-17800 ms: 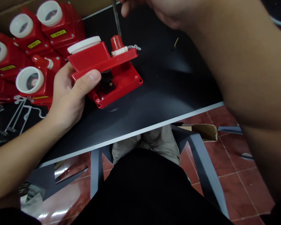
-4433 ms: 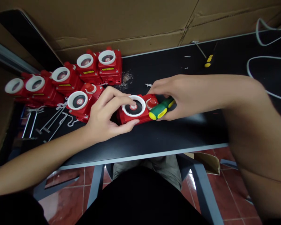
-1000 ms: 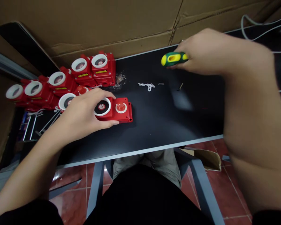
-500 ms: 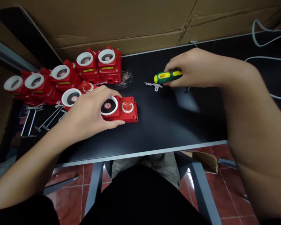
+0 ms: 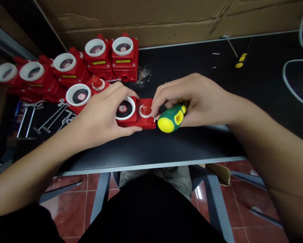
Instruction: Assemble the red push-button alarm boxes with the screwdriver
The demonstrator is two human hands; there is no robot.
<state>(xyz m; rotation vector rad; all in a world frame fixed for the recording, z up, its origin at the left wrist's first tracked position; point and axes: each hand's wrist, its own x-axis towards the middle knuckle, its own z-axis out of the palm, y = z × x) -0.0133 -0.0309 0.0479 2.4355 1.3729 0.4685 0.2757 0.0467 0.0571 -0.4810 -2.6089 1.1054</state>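
Observation:
My left hand (image 5: pixel 100 113) is wrapped round a red housing (image 5: pixel 149 125) lying on the black tabletop. A white ring around a black dial (image 5: pixel 124 108) and a red domed button (image 5: pixel 145 109) show on its top. At the housing's right end is my right hand (image 5: pixel 197 99), closed on a green and yellow screwdriver (image 5: pixel 171 118) in the palm, its round butt towards me. The right fingertips reach the corner by the button, where a small screw-like metal piece (image 5: pixel 154 119) shows. The screwdriver's shaft is hidden.
Several similar red housings (image 5: pixel 126 64) stand at the back left; another (image 5: pixel 80 96) lies just behind my left hand. Metal brackets (image 5: pixel 27 121) lie far left. A second screwdriver (image 5: pixel 239 61), two small screws (image 5: pixel 214 67) and a white cable (image 5: pixel 286 79) are at the right.
My right hand has come left and nearer with the screwdriver, from the open tabletop to the housing's right end. My left hand keeps its hold. The view has shifted slightly.

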